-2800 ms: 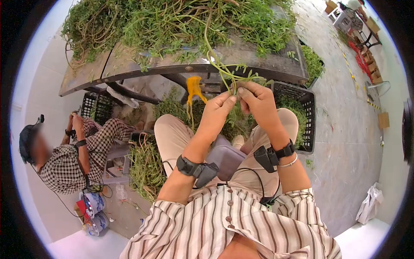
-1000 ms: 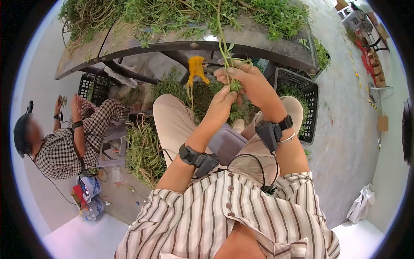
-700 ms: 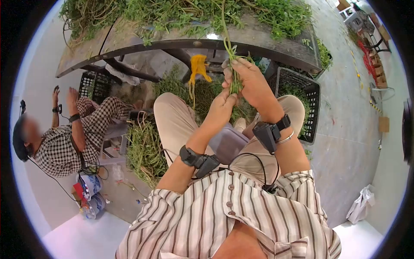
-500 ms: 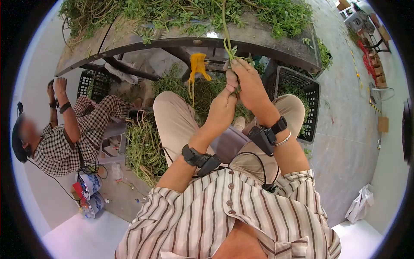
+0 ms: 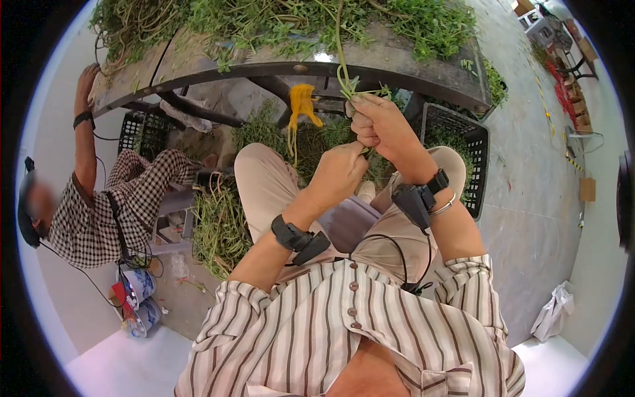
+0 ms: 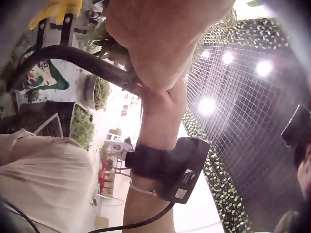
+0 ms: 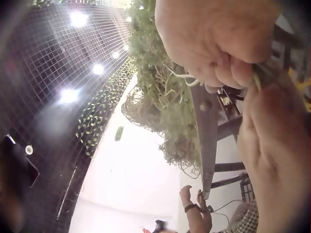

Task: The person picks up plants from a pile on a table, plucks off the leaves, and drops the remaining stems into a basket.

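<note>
Just in front of the table edge, the right hand (image 5: 385, 129) grips a green stem (image 5: 342, 63) whose long end runs up over the tabletop; its fingers are curled. Close below it, the left hand (image 5: 336, 173) pinches the lower part of the same greens, which its fist mostly hides. In the right wrist view, the right hand (image 7: 218, 39) has curled fingers beside the left hand (image 7: 279, 131), with a bit of green stem (image 7: 260, 77) between them. The left wrist view shows mainly the back of a hand (image 6: 155, 39), and its fingertips are out of frame.
Heaped greens (image 5: 278, 23) cover the table (image 5: 198, 63). A yellow cloth (image 5: 303, 106) hangs beneath its edge. Black crates (image 5: 479, 142) of greens stand at the right and left; a pile of stems (image 5: 221, 231) lies by the left knee. Another person (image 5: 99, 225) sits at the left.
The left hand has turned and now covers the lower greens, while the right hand's fingers have curled tighter. The person at the left has raised an arm to the table edge.
</note>
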{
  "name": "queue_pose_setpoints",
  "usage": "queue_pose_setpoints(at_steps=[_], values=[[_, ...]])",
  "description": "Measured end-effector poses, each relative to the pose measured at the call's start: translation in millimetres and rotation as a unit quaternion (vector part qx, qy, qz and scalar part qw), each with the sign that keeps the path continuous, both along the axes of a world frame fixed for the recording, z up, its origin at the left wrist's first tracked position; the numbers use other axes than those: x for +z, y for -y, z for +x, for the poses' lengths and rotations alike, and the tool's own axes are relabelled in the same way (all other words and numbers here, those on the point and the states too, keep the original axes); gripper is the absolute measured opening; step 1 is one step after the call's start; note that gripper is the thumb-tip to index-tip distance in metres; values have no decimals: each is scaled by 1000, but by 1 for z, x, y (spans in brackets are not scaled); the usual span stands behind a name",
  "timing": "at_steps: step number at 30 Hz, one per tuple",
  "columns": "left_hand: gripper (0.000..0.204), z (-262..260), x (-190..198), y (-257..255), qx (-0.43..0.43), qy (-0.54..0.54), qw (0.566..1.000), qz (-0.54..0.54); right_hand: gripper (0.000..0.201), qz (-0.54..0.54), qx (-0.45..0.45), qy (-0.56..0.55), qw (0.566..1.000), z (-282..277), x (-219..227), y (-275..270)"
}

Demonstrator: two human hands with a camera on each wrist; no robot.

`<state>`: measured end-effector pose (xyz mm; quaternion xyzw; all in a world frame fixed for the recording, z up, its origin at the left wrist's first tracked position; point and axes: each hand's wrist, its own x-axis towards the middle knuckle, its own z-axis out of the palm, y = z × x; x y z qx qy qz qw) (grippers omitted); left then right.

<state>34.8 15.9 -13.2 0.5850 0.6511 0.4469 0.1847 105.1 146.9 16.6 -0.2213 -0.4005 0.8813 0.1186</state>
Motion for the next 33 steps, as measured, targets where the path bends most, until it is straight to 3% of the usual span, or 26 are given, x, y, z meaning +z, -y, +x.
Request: queue_pose_setpoints(at_steps=[5, 8, 10, 11, 13, 14, 16, 20, 24, 26, 27, 29, 30, 32, 33], values=[[13, 0, -1, 4, -29, -13, 999, -7, 13, 41, -13, 26, 999, 5, 4, 9], [13, 3, -4, 9, -38, -17, 999, 24, 14, 133, 21, 36, 990, 6, 1, 6], [18, 7, -4, 19, -76, -71, 994, 40, 18, 341, -50, 80, 935, 7, -6, -7], [18, 7, -3, 21, -75, -72, 994, 40, 18, 341, -50, 79, 935, 10, -8, -11], [16, 6, 2, 25, 11, 9, 999, -52, 23, 346, -80, 135, 925, 13, -3, -11], [16, 4, 5, 25, 11, 9, 999, -52, 23, 346, -80, 135, 925, 13, -7, -9], [15, -2, 18, 20, 97, 246, 962, -70, 23, 401, -95, 113, 904, 10, -15, -6], [20, -19, 33, 0, 167, 250, 954, 6, 26, 481, -104, 86, 866, 6, -18, -2], [22, -28, 43, -22, 152, 319, 935, 38, 24, 522, -124, 97, 838, 4, -18, 0], [24, -26, 48, -29, 142, 325, 935, 29, 15, 586, -111, 128, 792, 5, -21, -1], [24, -28, 47, -32, 142, 326, 934, 29, 15, 586, -110, 129, 792, 5, -21, -1], [26, -30, 44, -37, 148, 299, 942, -31, 10, 704, -142, 107, 688, 5, -19, 0], [26, -29, 44, -39, 148, 300, 942, -32, 10, 703, -141, 108, 688, 5, -18, 0], [27, -25, 45, -43, 128, 376, 916, -50, 11, 788, -153, 140, 580, 5, -18, 0], [27, -25, 43, -44, 127, 376, 916, -51, 11, 787, -153, 140, 581, 5, -19, -1]])
